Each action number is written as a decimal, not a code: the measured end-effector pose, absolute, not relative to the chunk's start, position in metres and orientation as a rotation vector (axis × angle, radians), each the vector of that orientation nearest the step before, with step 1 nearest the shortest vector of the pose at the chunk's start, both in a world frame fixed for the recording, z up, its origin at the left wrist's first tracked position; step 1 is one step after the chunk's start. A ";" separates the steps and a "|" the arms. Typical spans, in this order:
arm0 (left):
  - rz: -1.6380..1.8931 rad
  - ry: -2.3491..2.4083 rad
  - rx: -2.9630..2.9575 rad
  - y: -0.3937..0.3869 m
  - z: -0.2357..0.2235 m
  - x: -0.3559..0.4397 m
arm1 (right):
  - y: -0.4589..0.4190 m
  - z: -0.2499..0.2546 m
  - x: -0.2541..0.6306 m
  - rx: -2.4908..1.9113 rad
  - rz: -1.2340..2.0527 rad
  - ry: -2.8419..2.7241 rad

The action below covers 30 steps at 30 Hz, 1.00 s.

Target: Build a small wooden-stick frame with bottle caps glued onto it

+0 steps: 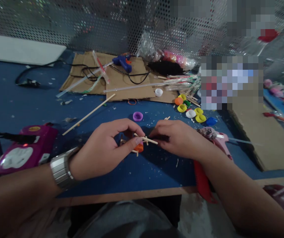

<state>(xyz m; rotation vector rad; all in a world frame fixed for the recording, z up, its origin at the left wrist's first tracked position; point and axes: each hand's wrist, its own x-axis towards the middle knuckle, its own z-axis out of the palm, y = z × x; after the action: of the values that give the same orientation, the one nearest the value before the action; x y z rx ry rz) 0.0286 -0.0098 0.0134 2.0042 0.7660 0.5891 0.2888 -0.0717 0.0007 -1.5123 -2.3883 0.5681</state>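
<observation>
Between thumb and fingers, my left hand (107, 145) pinches a small build of short wooden sticks (149, 140) with an orange bottle cap (139, 147) among them. Beside its right end is my right hand (174, 137), fingers curled inward; its fingertips are partly hidden, so what they hold does not show. A purple bottle cap (138, 116) lies on the blue table just beyond my hands. Past my right knuckles, short stick pieces (167, 118) rest on the table.
A long wooden stick (88, 114) and a purple box with a lit red lamp (27, 148) lie left. Cardboard (132, 89) carries a blue glue gun (123, 62). Several caps (190, 114) sit right, near a pink glue gun (222, 142) and a brown board (268, 132).
</observation>
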 end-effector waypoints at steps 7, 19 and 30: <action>0.557 0.790 1.997 -0.009 0.009 0.027 | -0.073 -0.001 0.283 -1.515 0.521 -2.461; 0.584 0.775 1.992 -0.008 0.007 0.027 | -0.083 0.022 0.282 -1.385 0.655 -1.934; 0.608 0.772 1.991 -0.008 0.008 0.027 | -0.085 0.022 0.275 -1.244 0.703 -2.048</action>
<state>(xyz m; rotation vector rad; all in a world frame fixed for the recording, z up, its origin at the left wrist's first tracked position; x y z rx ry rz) 0.0272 -0.0079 0.0081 1.9910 0.7718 0.6082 0.2747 -0.0847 0.0219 -1.2436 -2.0479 0.7027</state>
